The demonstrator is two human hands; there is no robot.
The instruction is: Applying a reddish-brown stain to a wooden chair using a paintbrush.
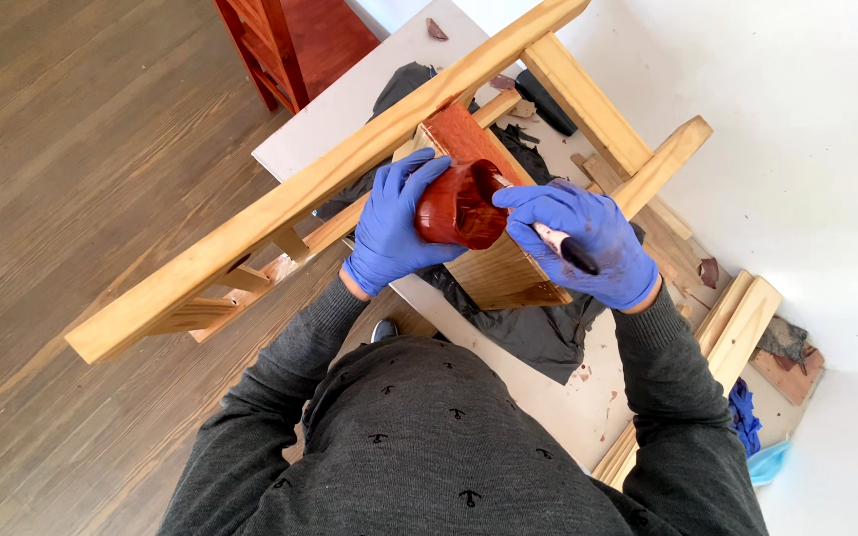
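My left hand (396, 220), in a blue glove, grips a small container (459, 203) coated in red-brown stain. In my right hand (588, 238), also gloved in blue, is a paintbrush (560, 244) with a black handle, its tip at the container's mouth. Both hands hover over a bare pine wooden frame (280, 213) lying tilted. Part of the frame, a board (467, 134) just beyond the container, is stained red-brown.
The frame rests on a white sheet (350, 99) with dark cloth (538, 333) on it. Loose pine boards (737, 323) lie at right beside blue gloves (744, 417). A red-stained wooden piece (295, 45) stands on the wood floor (71, 149) at the top.
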